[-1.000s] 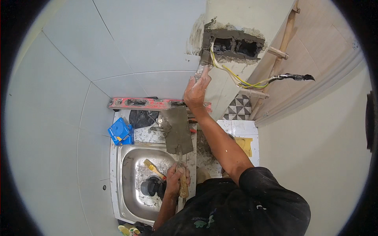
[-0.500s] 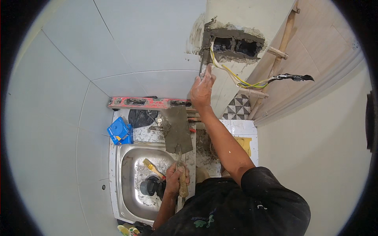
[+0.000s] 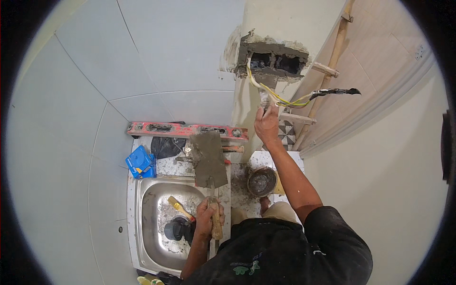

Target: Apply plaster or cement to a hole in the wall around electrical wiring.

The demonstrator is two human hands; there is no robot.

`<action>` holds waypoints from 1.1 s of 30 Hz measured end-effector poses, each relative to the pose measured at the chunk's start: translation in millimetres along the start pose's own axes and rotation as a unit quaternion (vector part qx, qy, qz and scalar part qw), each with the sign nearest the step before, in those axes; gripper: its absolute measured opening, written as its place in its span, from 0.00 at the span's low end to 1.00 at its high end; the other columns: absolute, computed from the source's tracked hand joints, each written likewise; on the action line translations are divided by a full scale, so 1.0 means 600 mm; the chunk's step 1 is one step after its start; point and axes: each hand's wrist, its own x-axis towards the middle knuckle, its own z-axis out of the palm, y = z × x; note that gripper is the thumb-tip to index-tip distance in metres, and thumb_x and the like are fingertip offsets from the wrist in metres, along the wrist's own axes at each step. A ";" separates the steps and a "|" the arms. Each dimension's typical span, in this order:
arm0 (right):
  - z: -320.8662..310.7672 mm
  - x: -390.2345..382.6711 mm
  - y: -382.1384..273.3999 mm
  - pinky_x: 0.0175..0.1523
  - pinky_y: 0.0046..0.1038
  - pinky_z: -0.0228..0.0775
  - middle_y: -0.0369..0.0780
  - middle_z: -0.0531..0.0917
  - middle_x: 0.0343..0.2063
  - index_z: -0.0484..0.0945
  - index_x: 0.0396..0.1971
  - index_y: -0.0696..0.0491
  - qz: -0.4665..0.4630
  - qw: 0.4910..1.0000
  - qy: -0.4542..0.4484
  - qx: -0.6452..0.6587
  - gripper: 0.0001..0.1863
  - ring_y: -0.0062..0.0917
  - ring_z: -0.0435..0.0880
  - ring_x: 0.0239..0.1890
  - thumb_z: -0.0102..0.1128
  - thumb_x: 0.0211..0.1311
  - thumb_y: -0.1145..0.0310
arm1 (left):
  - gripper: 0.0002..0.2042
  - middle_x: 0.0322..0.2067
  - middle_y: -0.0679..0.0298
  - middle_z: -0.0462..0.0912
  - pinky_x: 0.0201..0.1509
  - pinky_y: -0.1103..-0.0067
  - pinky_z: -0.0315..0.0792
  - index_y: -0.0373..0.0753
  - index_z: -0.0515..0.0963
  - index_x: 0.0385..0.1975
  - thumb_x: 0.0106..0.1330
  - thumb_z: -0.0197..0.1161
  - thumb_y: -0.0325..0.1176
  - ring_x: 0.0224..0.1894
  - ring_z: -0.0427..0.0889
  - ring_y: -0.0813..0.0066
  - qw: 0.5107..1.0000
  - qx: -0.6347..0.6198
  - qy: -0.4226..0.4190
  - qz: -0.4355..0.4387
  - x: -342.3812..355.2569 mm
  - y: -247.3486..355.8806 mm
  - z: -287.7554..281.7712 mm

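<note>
My left hand is closed round the wooden handle of a plastering trowel. Its broad grey blade points away from me over the counter, smeared with mortar. My right hand, raised against the cream wall, grips a putty knife. The knife's blade lies at the lower edge of an electrical box opening, partly behind the wires. Wet grey mortar frames the two dark compartments. White and yellow-green wires hang out of the left one, their bundled end wrapped in black tape.
A red spirit level rests along the back of the counter. The steel sink holds a paintbrush and a dark plastic fitting. Blue boxes stand left. A mortar bucket is on the floor; a wooden ladder leans right.
My right hand has moved the putty knife from the opening's left side to below it, rightward and down. The mortar bucket now shows. My left hand keeps the trowel nearly in place.
</note>
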 end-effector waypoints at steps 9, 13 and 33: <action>0.001 0.013 0.033 0.45 0.38 0.70 0.54 0.79 0.38 0.75 0.41 0.62 0.037 0.997 0.054 0.031 0.13 0.44 0.80 0.39 0.57 0.61 0.69 | 0.11 0.25 0.61 0.75 0.20 0.80 0.70 0.37 0.69 0.41 0.66 0.55 0.37 0.18 0.74 0.75 1.000 -0.001 -0.016 -0.001 0.019 -0.002 0.013; 0.003 0.055 0.005 0.36 0.36 0.70 0.48 0.81 0.27 0.74 0.32 0.60 0.058 0.990 0.128 -0.020 0.10 0.39 0.80 0.30 0.60 0.60 0.68 | 0.11 0.25 0.62 0.75 0.20 0.80 0.70 0.37 0.70 0.41 0.66 0.56 0.38 0.18 0.74 0.75 1.000 0.019 -0.010 -0.008 0.019 0.004 0.018; -0.006 0.162 -0.074 0.29 0.37 0.70 0.56 0.77 0.18 0.75 0.33 0.65 0.185 0.967 0.164 0.064 0.24 0.45 0.77 0.19 0.71 0.49 0.58 | 0.12 0.25 0.61 0.75 0.19 0.80 0.71 0.36 0.70 0.42 0.66 0.56 0.36 0.17 0.74 0.75 0.999 -0.028 -0.012 -0.027 0.039 0.018 -0.013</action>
